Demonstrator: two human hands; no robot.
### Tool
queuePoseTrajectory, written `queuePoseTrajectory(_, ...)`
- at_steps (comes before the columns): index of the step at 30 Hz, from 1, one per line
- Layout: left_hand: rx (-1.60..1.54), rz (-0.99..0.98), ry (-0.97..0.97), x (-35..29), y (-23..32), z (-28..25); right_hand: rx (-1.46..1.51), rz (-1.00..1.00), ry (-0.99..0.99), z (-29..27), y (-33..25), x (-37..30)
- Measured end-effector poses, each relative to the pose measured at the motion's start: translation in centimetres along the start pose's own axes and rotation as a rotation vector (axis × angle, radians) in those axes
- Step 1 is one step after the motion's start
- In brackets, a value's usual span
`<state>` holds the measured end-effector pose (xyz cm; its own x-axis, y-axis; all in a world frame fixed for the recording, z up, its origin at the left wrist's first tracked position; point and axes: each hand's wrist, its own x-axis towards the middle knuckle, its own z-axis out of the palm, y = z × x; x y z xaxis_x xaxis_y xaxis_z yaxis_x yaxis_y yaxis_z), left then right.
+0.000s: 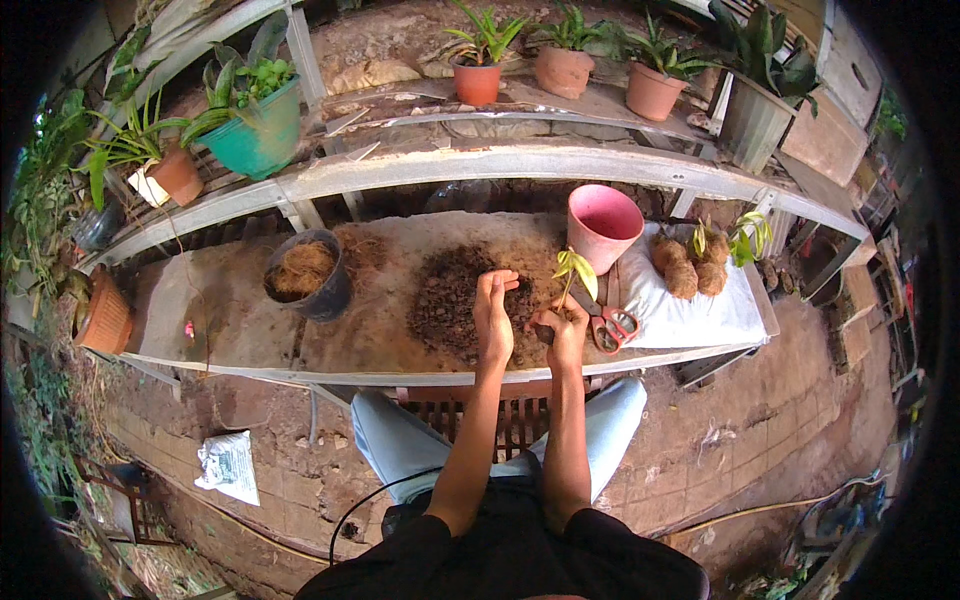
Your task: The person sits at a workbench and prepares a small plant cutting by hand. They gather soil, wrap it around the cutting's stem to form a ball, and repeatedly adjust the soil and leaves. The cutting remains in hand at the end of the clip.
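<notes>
My right hand (563, 335) is closed around the lower part of a small seedling (574, 270) with pale yellow-green leaves, and the fingers hide its base. Beside it, my left hand (493, 312) rests at the edge of a heap of dark soil (448, 305), fingers stretched out and nothing in them. Red-handled scissors (612, 328) lie just right of my right hand, blades partly hidden. Behind them stands a pink pot (604, 225), its inside facing up.
Root-balled plants (690, 265) lie on a white sack (670, 310) at the right. A black pot (318, 290) of coconut fibre stands left of the soil. Several potted plants (477, 75) line the shelf behind the table (230, 340). Another white bag (229, 467) lies on the floor.
</notes>
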<state>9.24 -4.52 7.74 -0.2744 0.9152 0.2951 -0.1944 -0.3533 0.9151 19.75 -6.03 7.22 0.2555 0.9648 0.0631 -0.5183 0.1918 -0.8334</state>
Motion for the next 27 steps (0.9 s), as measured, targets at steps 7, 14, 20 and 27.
queuePoseTrajectory(7, -0.009, -0.011, -0.004, 0.1, -0.6, -0.1, -0.154, -0.102, -0.026, -1.2, 0.4, 0.4)
queuePoseTrajectory(14, 0.012, -0.053, 0.006, 0.1, -0.6, 0.0, 0.119, 0.094, -0.061, -1.2, -0.2, 0.4)
queuePoseTrajectory(20, 0.048, -0.045, 0.008, 0.2, -0.7, -0.4, 0.256, 0.19, -0.107, 0.8, -1.8, -0.1)
queuePoseTrajectory(27, -0.07, -0.251, 0.019, -0.3, 0.7, -0.6, 0.377, 0.272, -0.334, 0.5, -0.4, -0.5)
